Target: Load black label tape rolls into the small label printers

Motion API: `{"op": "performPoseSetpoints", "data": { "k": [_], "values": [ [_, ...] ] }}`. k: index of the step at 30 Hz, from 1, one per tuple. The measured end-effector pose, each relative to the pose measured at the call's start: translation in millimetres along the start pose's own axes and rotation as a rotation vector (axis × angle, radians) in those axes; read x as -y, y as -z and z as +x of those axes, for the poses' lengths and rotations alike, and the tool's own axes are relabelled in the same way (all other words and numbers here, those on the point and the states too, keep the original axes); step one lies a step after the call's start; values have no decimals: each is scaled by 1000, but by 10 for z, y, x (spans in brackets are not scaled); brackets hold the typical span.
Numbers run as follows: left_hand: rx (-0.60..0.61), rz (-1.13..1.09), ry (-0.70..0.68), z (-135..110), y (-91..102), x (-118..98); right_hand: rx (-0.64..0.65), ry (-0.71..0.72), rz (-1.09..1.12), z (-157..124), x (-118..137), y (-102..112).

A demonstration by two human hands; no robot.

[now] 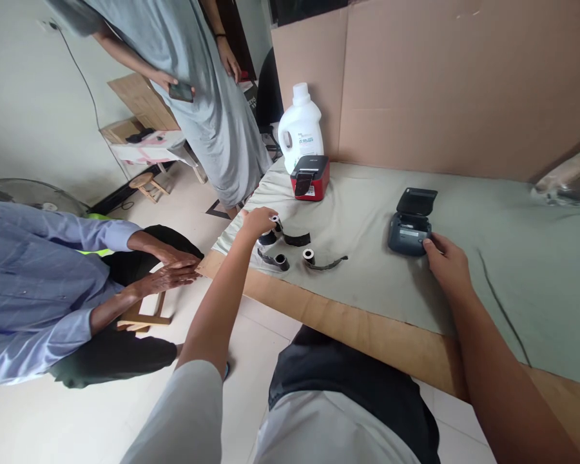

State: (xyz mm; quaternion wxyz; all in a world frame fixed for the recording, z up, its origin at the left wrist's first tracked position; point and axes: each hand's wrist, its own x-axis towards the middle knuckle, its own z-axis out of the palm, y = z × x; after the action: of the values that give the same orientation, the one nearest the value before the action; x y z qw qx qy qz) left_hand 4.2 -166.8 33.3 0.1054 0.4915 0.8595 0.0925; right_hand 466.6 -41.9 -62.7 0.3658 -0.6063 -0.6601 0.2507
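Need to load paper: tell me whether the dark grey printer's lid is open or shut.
Open. The dark grey printer's lid stands raised behind its body; the right hand touches its front corner.

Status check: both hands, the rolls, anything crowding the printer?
Left hand pinching a small roll above the cloth. Right hand touching the dark printer, lid up. Two more rolls lie loose between; red printer stands apart.

Surface (367,328): wood, covered by grey-green cloth (512,258). On cloth: 3 black rolls (294,248), red printer (309,177), dark printer (410,222), white bottle (300,129), thin cable (502,309).
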Motion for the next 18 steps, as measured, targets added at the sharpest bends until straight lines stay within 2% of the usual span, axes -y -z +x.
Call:
{"op": "performPoseSetpoints", "data": {
  "k": [3,7,9,11,14,18],
  "values": [
    [46,-53,-93,177,-63,-75,47,-73,72,-5,15,7],
    [75,-213,-180,248,-186,-145,50,-78,83,-26,73,25],
    [48,-379,-209,248,-244,-190,51,-75,75,-32,88,27],
    [55,-644,-243,233,-285,-291,41,-53,74,-28,80,21],
    [151,-1048,-316,191,-296,-607,28,-6,101,-8,31,2],
    [341,-1216,-452,102,-238,-1315,26,32,140,12,-36,-27]
  ]
}}
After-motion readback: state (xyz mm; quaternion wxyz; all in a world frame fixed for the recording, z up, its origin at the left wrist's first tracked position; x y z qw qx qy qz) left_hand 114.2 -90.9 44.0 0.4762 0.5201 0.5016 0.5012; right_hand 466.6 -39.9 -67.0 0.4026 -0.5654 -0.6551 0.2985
